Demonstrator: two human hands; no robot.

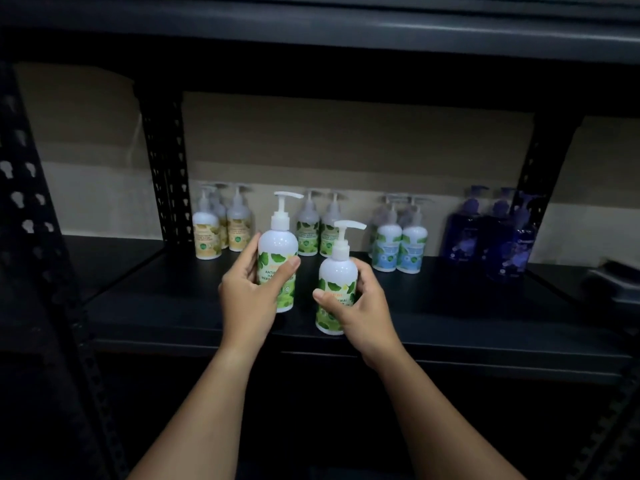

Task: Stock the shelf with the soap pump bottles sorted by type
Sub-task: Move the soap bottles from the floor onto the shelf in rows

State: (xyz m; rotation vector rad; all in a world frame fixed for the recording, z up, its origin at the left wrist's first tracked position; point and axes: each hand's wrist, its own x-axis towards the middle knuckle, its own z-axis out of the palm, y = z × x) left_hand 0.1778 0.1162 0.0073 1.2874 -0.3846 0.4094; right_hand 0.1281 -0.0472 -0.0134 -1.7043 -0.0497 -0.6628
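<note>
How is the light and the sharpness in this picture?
Head view: dim overall; the two held green bottles and both hands are brightest and fairly sharp; the back rows, like the blue bottles, look soft; the shelf posts bend from the wide lens.

back-row bottles (398, 233) blurred, labels unreadable; thumbs cover held labels.

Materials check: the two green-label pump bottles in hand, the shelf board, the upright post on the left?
Left-hand bottle and right-hand bottle: likely opaque white plastic, glossy, with soft highlights on the shoulders and printed leaf labels. Shelf board: matte black, probably painted metal or laminate; unclear. Upright post: looks like black painted steel, given its punched keyhole slots.
</note>
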